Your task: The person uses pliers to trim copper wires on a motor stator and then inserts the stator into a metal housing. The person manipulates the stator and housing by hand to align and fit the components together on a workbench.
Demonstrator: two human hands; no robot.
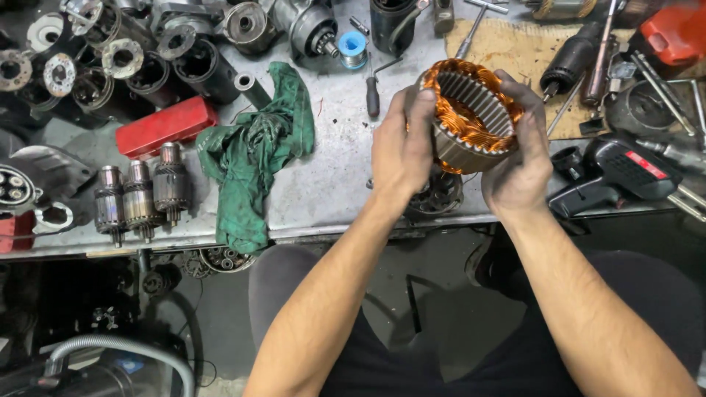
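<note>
Grey and cluttered, the metal workbench (331, 184) is seen from above, with dark floor below its edge. One round stator (471, 117), with copper windings and a slotted steel core, is held above the bench between two hands. The left hand (401, 151) is pressed against its left side, fingers closed on the rim. The right hand (518, 158) is wrapped around its right side, fingers curled over the top winding. Both forearms are raised from below. Three armatures (140, 195) are stood in a row at the left, beside one green rag (254, 158) and one red box (165, 126).
</note>
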